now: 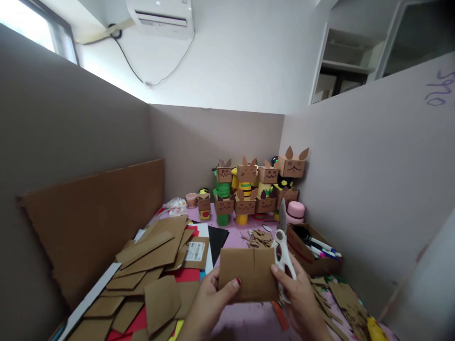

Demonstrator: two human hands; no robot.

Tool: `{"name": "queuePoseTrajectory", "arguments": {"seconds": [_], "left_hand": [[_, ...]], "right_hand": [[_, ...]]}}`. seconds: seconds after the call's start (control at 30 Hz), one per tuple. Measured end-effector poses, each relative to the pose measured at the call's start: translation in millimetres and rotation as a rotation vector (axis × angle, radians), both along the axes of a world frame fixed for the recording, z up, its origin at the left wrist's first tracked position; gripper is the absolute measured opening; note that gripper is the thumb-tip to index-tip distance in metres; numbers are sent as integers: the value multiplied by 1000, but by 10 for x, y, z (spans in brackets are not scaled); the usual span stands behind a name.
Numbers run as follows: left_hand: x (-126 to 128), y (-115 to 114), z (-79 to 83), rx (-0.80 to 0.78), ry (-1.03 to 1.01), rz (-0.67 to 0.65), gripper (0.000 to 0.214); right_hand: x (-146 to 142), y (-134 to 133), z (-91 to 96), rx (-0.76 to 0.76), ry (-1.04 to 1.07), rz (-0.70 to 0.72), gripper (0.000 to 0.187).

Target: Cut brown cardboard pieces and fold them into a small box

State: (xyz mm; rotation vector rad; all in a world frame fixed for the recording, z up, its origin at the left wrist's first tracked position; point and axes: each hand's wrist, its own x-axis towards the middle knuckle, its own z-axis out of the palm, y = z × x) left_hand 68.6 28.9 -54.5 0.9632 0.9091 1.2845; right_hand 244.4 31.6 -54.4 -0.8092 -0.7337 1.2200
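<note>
Left hand point(209, 303) pinches card point(249, 274); right hand point(302, 303) grips scissors point(281, 248) at card's right edge. Best to keep card flat.

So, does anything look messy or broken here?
Yes. Cardboard scraps lie strewn over the pink table by the right hand, which holds scissors. The cardboard piece in the left hand has a short slit in its top edge. Flat cardboard sheets lie in a loose heap at left.

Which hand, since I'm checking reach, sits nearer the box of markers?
Right. The right hand, holding scissors, is just beside the box of markers; the left hand grips the cardboard piece farther left.
</note>
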Motion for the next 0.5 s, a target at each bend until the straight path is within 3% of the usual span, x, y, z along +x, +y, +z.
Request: {"name": "queuePoseTrajectory", "arguments": {"seconds": [0.1,0.2,0.33,0.43,0.5], "left_hand": [[-3,-34,45,4,12,142,49],[-72,-59,183,-13,-137,348,54],[-298,-66,390,23,-294,592,53],[-475,-79,465,73,-336,701,46],[-561,-96,498,91,-358,749,42]], "right_hand": [[-42,-18,-33,16,-85,-10,70],[-50,-17,-110,-26,-122,-6,63],[-117,-7,-217,-112,-28,238,60],[-237,-26,-273,-174,36,478,53],[-322,-53,-321,-171,16,550,56]]}}
